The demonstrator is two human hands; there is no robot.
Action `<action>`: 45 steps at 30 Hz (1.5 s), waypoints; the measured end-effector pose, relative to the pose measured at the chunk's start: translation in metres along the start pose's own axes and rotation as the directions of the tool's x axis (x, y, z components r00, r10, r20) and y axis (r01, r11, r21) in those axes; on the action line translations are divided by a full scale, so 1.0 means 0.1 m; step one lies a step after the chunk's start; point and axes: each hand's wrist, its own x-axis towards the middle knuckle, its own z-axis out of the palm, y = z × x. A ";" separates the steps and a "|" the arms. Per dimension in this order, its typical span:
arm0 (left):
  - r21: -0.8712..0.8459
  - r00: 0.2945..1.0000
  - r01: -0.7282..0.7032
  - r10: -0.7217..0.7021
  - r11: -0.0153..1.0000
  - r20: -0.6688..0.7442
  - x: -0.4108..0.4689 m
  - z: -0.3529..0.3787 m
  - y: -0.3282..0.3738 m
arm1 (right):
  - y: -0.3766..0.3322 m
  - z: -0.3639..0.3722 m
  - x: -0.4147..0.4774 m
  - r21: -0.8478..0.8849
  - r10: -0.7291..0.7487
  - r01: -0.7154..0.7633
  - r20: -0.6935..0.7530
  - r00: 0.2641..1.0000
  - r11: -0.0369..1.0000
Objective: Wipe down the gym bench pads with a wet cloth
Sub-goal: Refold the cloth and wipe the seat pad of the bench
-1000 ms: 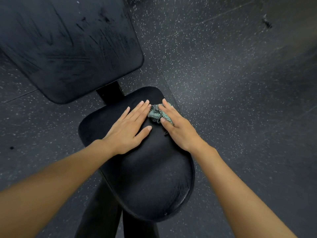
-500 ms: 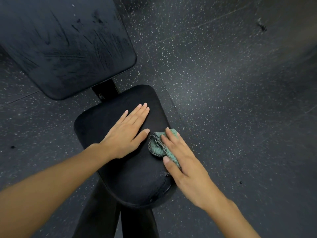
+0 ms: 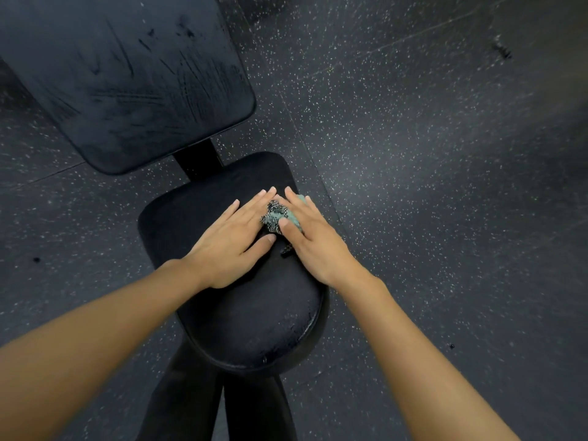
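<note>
R hand presses cloth at seat pad rt edge; L hand alongside.

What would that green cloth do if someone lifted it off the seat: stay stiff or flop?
Probably flop: the cloth lies bunched in soft folds under the flat right hand. Likely light, being small beside the hand; wetness cannot be seen. Pushed, it should slide, not roll, on the smooth seat pad.

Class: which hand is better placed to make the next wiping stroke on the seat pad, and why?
The right hand: its straight fingers press the green cloth onto the seat pad. The left hand lies flat beside the cloth, holding nothing, probably bracing.
</note>
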 end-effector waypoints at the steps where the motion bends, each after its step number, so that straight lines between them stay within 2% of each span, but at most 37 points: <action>1: -0.003 1.000 0.002 -0.002 1.000 -0.001 0.00 0.00 0.00 | 0.00 0.00 -0.01 0.010 0.001 -0.001 0.001 1.000 1.000; 6: 0.002 1.000 0.010 -0.010 1.000 0.002 -0.02 -0.02 0.02 | 0.03 0.02 -0.37 0.048 -0.033 0.035 -0.038 0.999 0.998; 14: 0.046 1.000 0.012 -0.012 0.999 0.011 -0.01 -0.03 0.01 | -0.08 0.14 -1.13 -0.030 -0.059 0.059 -0.003 0.998 0.998; 21: 0.039 1.000 0.008 -0.008 0.999 0.000 -0.01 -0.01 0.02 | -0.07 0.19 -0.84 0.002 -0.023 0.023 -0.073 0.997 1.000; 29: 0.014 1.000 0.009 -0.009 1.000 -0.002 -0.01 -0.02 0.00 | -0.06 0.08 -0.42 0.024 0.029 -0.028 -0.064 0.998 0.999; 40: 0.042 1.000 -0.001 0.000 0.999 0.012 -0.02 -0.01 -0.01 | -0.15 0.39 -1.20 0.048 0.033 -0.024 -0.207 0.978 0.999; 45: 0.004 0.996 -0.080 0.079 0.997 0.036 -0.16 0.01 0.07 | -0.23 0.60 -1.32 0.090 0.079 -0.057 -0.267 0.960 0.994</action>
